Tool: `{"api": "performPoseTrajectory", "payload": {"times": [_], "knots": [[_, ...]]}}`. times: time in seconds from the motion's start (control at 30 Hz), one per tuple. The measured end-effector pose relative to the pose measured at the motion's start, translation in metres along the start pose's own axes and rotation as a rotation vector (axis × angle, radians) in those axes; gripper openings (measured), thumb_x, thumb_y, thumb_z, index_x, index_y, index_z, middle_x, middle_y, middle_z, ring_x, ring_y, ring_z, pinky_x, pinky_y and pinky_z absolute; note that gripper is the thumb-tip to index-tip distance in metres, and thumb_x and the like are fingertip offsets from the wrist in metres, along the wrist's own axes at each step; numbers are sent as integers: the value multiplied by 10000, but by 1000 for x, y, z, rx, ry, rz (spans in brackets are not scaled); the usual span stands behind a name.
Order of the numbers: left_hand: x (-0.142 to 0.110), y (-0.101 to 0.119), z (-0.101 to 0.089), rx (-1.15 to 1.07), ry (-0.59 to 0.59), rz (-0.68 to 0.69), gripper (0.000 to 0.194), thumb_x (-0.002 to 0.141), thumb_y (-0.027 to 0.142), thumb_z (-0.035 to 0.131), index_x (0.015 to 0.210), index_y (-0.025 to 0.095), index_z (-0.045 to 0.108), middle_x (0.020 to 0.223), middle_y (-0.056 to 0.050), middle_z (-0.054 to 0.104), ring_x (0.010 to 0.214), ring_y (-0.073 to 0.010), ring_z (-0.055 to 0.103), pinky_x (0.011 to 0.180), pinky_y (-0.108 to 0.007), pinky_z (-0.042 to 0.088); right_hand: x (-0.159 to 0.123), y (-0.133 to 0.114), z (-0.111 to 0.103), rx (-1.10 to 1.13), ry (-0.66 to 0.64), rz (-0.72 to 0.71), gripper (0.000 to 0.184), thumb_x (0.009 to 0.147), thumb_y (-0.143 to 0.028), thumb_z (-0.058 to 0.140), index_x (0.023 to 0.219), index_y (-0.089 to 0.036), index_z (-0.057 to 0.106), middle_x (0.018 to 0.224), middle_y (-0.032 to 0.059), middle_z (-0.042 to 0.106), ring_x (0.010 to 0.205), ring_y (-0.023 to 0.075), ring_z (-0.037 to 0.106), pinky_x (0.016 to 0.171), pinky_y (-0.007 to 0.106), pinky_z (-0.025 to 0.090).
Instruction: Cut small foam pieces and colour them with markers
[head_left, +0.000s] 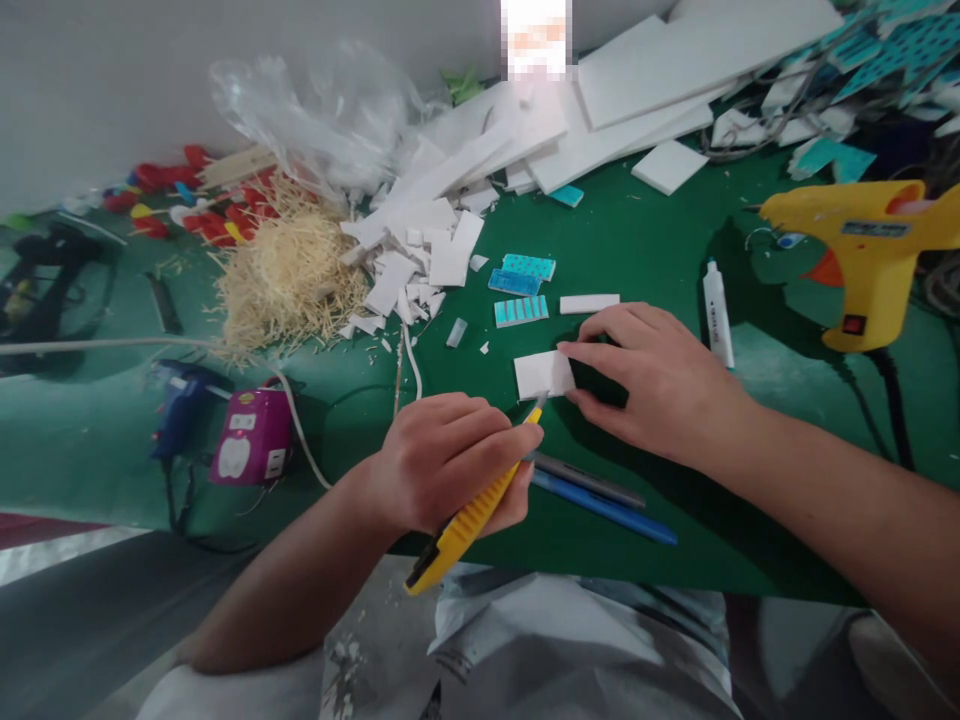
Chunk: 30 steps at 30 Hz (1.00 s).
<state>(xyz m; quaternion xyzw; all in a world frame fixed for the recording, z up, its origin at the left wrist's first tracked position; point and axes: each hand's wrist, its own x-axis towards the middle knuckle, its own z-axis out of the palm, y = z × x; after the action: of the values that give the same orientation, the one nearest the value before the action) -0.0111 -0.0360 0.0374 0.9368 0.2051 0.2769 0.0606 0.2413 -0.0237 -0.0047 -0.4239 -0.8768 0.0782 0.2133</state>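
My left hand (454, 460) is closed around a yellow snap-off utility knife (471, 525), with its blade tip at the lower edge of a small white foam board piece (536, 374). Thumb and fingers of my right hand (652, 375) hold that piece by its right side against the green table. Just beyond it lie a thin white strip (589, 303), a striped turquoise piece (521, 311) and blue patterned pieces (525, 268). A grey pen (589, 480) and a blue pen (607, 508) rest side by side below my hands.
A yellow glue gun (855, 250) and a white marker (718, 315) are at the right. White foam boards (667, 70) are piled at the back. Straw-like shreds (292, 270), a purple power adapter (251, 437) and a blue glue gun (178, 405) are on the left, with cables.
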Motion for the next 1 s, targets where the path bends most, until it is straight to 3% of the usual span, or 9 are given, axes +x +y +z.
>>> {"api": "performPoseTrajectory", "payload": {"times": [0.33,0.47,0.6,0.8,1.0], "knots": [[-6,4,-5,-11,7,15,200,821,91,562,975,203,623,645,4,684,495,-140,605,469,-296,511,-1,3,1,11,37,15,278,943,-289,593,1136,-203,774,1092,138,735,1072,309,667,953,517,541],[-7,2,-5,10,127,-42,225,832,133,589,1043,201,633,721,-1,738,539,-143,657,512,-308,571,-2,5,-2,14,5,-28,352,931,-239,581,1235,-155,737,1126,164,732,1108,329,673,966,540,550],[-6,0,-4,54,225,-95,273,820,124,588,1070,215,646,709,5,732,524,-149,647,500,-313,578,-5,4,-5,46,-12,-23,563,871,-111,542,1425,-181,620,1245,147,737,1184,323,675,1091,594,494],[-4,-2,0,8,208,-109,342,836,133,597,1157,241,644,750,6,757,536,-165,666,497,-318,590,-6,-5,-6,33,-1,43,615,941,-418,642,1475,-126,556,1231,196,724,1144,367,670,997,580,534],[-3,-7,5,-12,181,-110,233,896,177,654,1125,217,641,850,-20,792,684,-155,749,654,-256,663,-9,-8,-10,-62,-13,9,706,884,-430,711,1476,-92,523,1180,194,715,1108,360,653,955,532,545]]}}
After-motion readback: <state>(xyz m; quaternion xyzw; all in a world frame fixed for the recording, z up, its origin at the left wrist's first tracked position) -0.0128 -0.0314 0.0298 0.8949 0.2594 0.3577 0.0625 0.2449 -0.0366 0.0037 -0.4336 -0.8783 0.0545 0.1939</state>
